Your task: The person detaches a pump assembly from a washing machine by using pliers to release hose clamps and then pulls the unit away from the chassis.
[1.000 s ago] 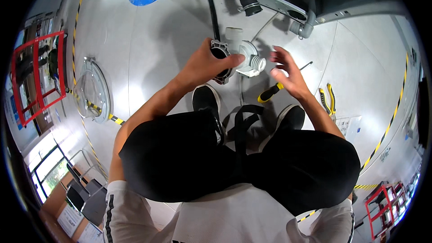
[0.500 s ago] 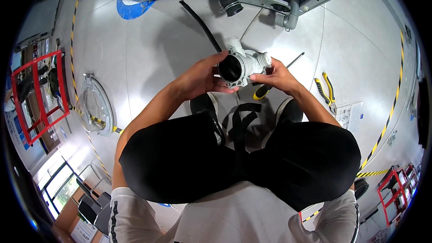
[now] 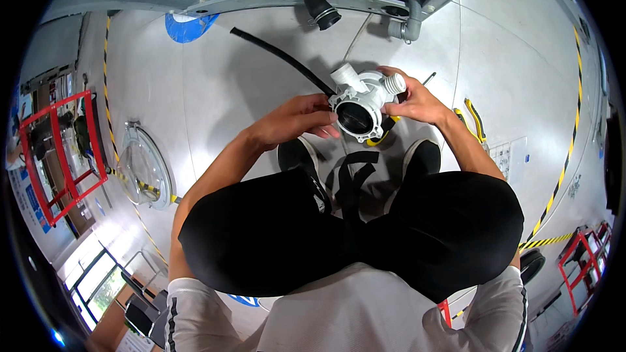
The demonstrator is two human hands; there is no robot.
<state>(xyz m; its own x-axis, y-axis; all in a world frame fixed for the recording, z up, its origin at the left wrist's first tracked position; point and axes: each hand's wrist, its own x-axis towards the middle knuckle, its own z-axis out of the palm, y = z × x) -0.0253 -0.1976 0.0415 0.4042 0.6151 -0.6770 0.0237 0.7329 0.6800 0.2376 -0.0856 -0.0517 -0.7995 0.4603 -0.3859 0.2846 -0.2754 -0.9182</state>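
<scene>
In front of my shins is a white plastic drain pump (image 3: pixel 352 101), its round black opening (image 3: pixel 355 118) facing me and its two pipe stubs pointing up and to the right. My right hand (image 3: pixel 417 99) is closed around its right side, thumb in front and fingers partly behind it. At the left rim, my left hand (image 3: pixel 298 120) grips with thumb and fingertips, while its lower fingers are curled beneath and apart from the housing. A black rubber hose (image 3: pixel 280 54) runs from the upper left to behind the pump; whether it joins the pump is hidden.
A screwdriver with a yellow-black handle (image 3: pixel 385 132) lies partly under the pump. Yellow-handled pliers (image 3: pixel 476 120) lie to the right, beside a paper sheet (image 3: pixel 508 158). A round glass door (image 3: pixel 145 168) is at left. Ahead stands an open machine cabinet (image 3: pixel 274 3) with a black hose (image 3: pixel 319 8) and grey pipe (image 3: pixel 412 23).
The pump has moved slightly right and turned, its opening now facing more toward me. My right hand has shifted up around it; my left hand has less of the pump in its fingers.
</scene>
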